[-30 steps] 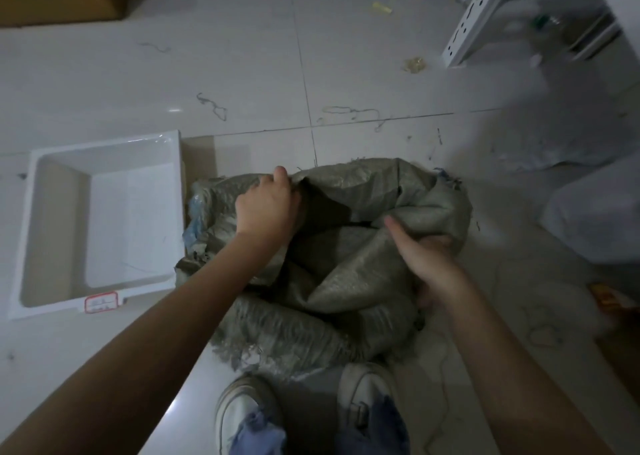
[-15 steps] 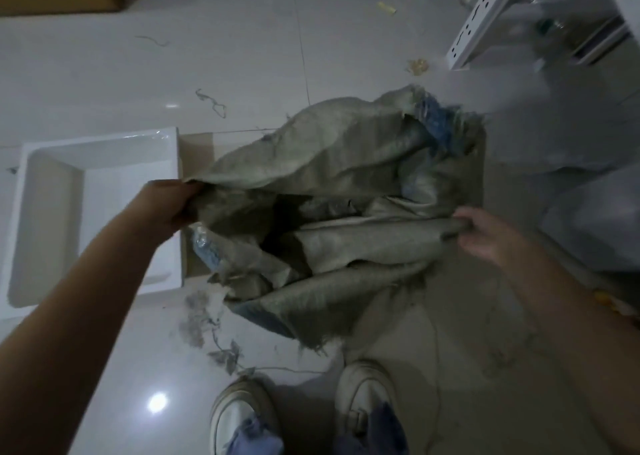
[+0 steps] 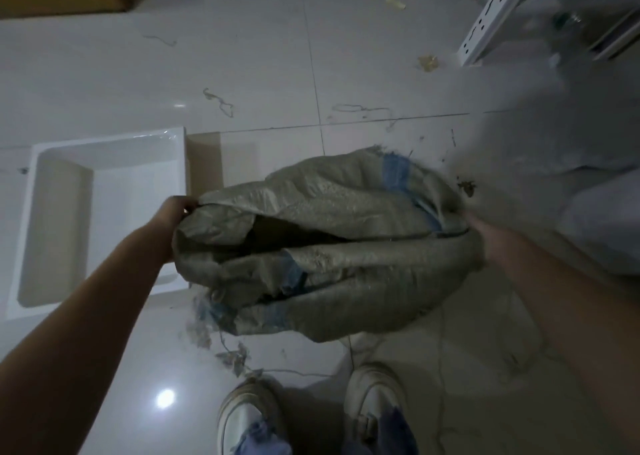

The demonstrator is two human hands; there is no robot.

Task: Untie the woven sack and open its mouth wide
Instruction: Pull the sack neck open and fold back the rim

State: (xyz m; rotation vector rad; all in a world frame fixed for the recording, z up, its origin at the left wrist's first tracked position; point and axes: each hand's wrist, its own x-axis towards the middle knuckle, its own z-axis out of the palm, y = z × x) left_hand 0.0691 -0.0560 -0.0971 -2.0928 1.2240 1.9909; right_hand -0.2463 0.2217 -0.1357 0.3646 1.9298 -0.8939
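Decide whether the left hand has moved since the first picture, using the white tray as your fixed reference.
Yes. The left hand has moved leftward, away from the middle of the sack, and now grips the sack's edge right beside the white tray.

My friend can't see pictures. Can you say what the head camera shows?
Two hands, left hand and right hand, hold a grey woven sack stretched between them, its mouth a dark slit. A white tray lies on the tiled floor at left.

Both forearms are bare, no sleeves or watch showing. The left hand (image 3: 175, 213) and right hand (image 3: 479, 227) wear no gloves. White scuffed sneakers (image 3: 249, 416), frayed blue jean hems (image 3: 259, 440) above.
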